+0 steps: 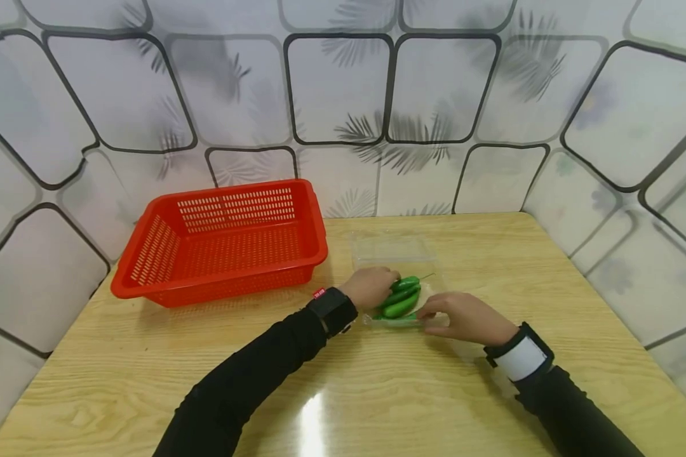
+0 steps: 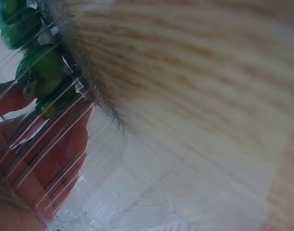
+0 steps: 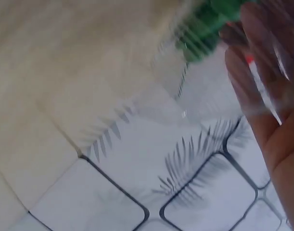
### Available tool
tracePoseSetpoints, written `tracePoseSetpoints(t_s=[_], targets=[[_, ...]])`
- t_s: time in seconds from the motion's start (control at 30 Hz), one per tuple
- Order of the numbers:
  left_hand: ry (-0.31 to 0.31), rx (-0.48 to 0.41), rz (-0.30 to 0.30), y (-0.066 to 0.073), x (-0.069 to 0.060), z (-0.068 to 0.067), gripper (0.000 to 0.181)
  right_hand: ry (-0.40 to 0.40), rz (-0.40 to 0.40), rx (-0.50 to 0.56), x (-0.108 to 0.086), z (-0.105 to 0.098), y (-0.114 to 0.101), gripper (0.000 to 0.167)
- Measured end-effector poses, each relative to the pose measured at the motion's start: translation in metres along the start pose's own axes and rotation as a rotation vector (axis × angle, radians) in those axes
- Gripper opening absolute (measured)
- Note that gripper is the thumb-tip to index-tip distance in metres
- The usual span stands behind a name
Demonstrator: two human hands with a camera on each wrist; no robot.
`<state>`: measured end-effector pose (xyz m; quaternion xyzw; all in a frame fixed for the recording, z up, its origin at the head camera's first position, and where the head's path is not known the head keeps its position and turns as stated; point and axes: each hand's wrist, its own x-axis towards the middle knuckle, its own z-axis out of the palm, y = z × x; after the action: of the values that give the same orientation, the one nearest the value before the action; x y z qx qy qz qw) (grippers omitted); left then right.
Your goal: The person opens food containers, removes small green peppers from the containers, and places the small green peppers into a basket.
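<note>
A clear plastic bag (image 1: 397, 249) lies on the table with several long green peppers (image 1: 403, 303) in its near part, some with thin stems. My left hand (image 1: 371, 287) grips the left end of the peppers; in the left wrist view, its thumb and fingers (image 2: 65, 154) close around the pepper ends (image 2: 43, 70), with streaky plastic across them. At the near right side of the bag, my right hand (image 1: 465, 317) holds the plastic with bent fingers and thumb. The right wrist view shows its fingers (image 3: 245, 79) beside a pepper (image 3: 199, 45), under a film of plastic.
A red plastic basket (image 1: 228, 279) with slotted walls stands at the back left of the wooden table (image 1: 148, 374). Behind the table rises a patterned wall (image 1: 343, 89), which also runs along both sides.
</note>
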<state>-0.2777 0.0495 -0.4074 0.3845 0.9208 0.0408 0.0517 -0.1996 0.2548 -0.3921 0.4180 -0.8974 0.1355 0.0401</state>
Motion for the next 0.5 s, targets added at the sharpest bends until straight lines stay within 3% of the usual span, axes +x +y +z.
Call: tracePoseSetpoints(t_s=[0.23,0.5], targets=[[-0.004,-0.014,0.007,-0.003,-0.001,0.002,0.035,0.014,0.055,-0.03,-0.019,-0.027,0.008,0.019],[-0.027,-0.019,0.011,-0.003,-0.003,0.004,0.034,-0.03,0.018,0.069,-0.024,-0.022,0.012,0.019]])
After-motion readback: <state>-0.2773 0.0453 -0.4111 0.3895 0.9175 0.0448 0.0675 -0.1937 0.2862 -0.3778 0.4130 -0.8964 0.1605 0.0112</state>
